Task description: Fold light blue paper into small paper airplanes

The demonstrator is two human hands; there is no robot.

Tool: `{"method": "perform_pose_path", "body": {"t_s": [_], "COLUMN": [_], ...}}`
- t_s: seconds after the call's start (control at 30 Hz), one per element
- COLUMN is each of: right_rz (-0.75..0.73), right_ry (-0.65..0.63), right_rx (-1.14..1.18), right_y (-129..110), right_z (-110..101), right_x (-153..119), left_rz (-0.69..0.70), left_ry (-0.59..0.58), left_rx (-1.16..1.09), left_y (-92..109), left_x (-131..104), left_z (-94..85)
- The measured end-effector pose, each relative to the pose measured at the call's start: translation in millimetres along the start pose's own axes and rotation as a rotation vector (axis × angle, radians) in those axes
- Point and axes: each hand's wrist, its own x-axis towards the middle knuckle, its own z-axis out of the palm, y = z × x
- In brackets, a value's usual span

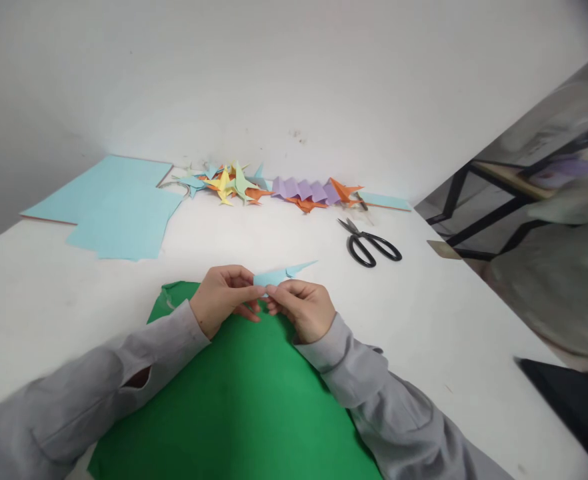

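Observation:
A small light-blue folded paper is held between my two hands, its narrow point reaching up and to the right. My left hand pinches its left end between thumb and fingers. Close beside it, my right hand grips the lower edge, thumb on top. The fingertips cover part of the folds. Both hands are just over the far end of a green covered surface, which lies on the white table.
Light-blue sheets are stacked at the back left. Coloured folded paper figures and a purple pleated strip line the wall. Black-handled scissors lie behind my right hand. A dark flat object is at the right edge.

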Motion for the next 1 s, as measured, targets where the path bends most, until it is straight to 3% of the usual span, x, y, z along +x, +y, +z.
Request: {"method": "perform_pose_path", "body": {"t_s": [0.27,0.47,1.0], "right_rz": [-0.034,0.060,-0.083], "right_ry": [-0.022,-0.067,-0.083], "right_rx": [-0.049,0.086,-0.132], "right_y": [0.7,1.0,-1.8], "right_z": [0.3,-1.3,1.4], "right_x": [-0.1,2.4,-2.4], "left_rz": [-0.016,-0.015,-0.024], "left_ry": [0.022,0.055,0.081], "left_rx": [-0.015,-0.018,0.002], "left_y": [-0.5,1.2,0.8], "left_x": [1.1,0.6,1.1], "left_z": [-0.2,1.7,1.8]}}
